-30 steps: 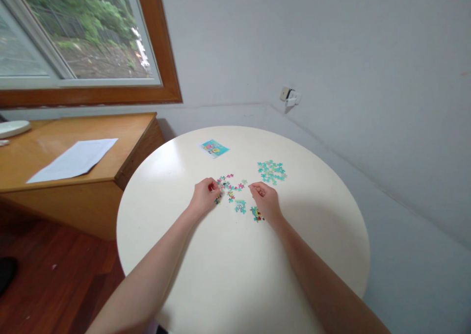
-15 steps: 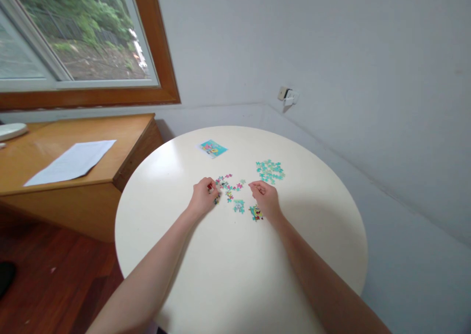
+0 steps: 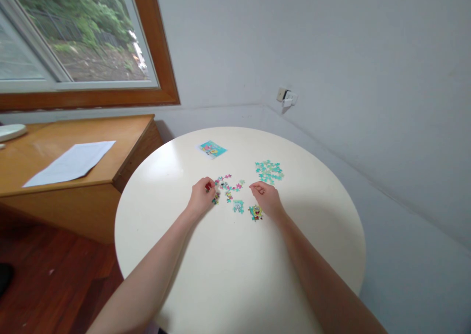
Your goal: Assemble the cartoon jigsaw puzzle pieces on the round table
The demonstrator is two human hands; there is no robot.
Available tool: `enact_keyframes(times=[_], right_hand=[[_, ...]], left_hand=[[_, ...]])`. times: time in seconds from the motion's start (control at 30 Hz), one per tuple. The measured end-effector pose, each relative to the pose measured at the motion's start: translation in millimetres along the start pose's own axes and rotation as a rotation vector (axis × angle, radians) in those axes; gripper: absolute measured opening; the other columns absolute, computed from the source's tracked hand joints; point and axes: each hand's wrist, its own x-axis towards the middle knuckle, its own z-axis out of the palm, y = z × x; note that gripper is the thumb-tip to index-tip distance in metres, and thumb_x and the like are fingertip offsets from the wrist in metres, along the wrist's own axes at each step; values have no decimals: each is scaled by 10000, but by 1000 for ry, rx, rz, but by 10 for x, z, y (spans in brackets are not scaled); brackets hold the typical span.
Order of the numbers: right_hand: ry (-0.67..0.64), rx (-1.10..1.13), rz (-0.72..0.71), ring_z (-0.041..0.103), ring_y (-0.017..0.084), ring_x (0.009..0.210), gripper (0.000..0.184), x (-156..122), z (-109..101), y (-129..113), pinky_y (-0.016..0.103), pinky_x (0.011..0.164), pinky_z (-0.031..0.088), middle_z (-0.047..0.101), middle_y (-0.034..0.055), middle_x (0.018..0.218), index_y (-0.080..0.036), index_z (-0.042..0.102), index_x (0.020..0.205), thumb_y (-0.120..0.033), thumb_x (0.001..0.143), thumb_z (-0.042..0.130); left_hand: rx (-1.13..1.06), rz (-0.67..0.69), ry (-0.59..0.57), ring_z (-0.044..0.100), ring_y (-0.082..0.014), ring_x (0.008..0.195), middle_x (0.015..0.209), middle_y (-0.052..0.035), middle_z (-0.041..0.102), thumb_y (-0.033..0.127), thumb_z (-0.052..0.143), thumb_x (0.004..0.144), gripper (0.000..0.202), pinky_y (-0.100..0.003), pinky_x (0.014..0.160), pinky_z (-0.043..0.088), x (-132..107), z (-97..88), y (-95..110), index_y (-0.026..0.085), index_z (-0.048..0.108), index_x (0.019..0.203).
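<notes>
Table (image 3: 228, 270), round and white, spreads from the near edge; both forearms rest across its near half.

Nearest of the puzzle parts: yellow-figure block (image 3: 256, 213), several pieces apparently joined, just nearside of the right hand. Pale-figure block (image 3: 238, 206) lies just left of it, the two apart; this one also looks assembled.

Right hand (image 3: 265, 195) sits to the right of the loose bits, fingers curled, thumb and forefinger drawn close. Cannot tell whether the tips meet or pinch a piece. Left hand (image 3: 202, 195) opposite, fingers bent inward; something reddish shows inside the curl, but whether gripped or not, cannot tell. Dark-and-yellow pieces (image 3: 215, 199) lie right beside it.

Between the hands, a small yellow-and-pink cluster (image 3: 228, 196); slightly farther, pink and teal pieces (image 3: 223, 183) in a loose scatter. Far right, teal pieces (image 3: 270, 171), heaped and apparently unsorted.

Far left, picture card (image 3: 212, 149) lies flat, teal with coloured figures.

Progress, as judged: early. Two figure blocks look formed but stand separate; pink bits and the whole teal heap remain unjoined.
</notes>
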Motion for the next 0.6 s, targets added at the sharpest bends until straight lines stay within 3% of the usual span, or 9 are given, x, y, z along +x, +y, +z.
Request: enact_keyframes(times=[0.2, 0.33, 0.47, 0.6], right_hand=[[-100, -203, -77, 453, 119, 479, 239, -51, 5, -7, 241, 523, 365, 508, -35, 525, -192, 626, 816, -208, 721, 407], [-147, -240, -71, 507, 129, 566, 234, -16, -43, 10, 259, 615, 411, 562, -12, 612, -192, 633, 803, -170, 706, 421], [-373, -219, -75, 544, 140, 704, 194, 17, -227, -23, 272, 681, 438, 615, 34, 819, -177, 636, 857, -214, 683, 558], [-589, -222, -100, 536, 177, 863, 394, 4, -436, -78, 294, 746, 441, 605, 53, 950, -186, 620, 976, -283, 605, 708]], left_hand=[[23, -1, -1, 482, -102, 594, 623, 26, 525, 61, 438, 642, 140, -220, 581, 377, 2, 18, -23, 170, 522, 666], [10, 15, -3, 476, -101, 591, 621, 26, 520, 61, 440, 645, 136, -221, 581, 376, 4, 30, -43, 169, 520, 669], [1, 23, -25, 480, -104, 601, 632, 21, 527, 71, 439, 660, 131, -222, 588, 381, -3, 28, -32, 169, 525, 671], [37, 96, -81, 521, -123, 674, 718, -6, 587, 92, 467, 686, 126, -252, 664, 410, -47, 16, 63, 169, 565, 703]])
